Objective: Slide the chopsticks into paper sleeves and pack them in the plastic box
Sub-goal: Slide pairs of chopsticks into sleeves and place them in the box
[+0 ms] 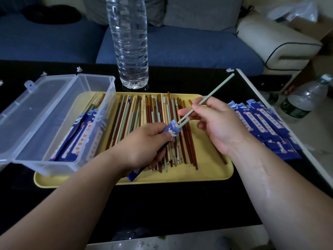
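My left hand [144,147] grips a blue patterned paper sleeve [171,129] over the yellow tray [212,170]. My right hand [214,120] pinches a pale green chopstick [214,94], its tip at the sleeve's mouth; a second green chopstick sits partly inside the sleeve. Several loose red, brown, green and cream chopsticks [144,120] lie across the tray. The clear plastic box [54,123] stands open on the tray's left end with several filled sleeves inside.
A stack of empty blue sleeves [266,123] lies right of the tray on the black table. A tall clear water bottle [129,42] stands behind the tray. More bottles [304,100] sit on the floor at the right; a blue sofa is behind.
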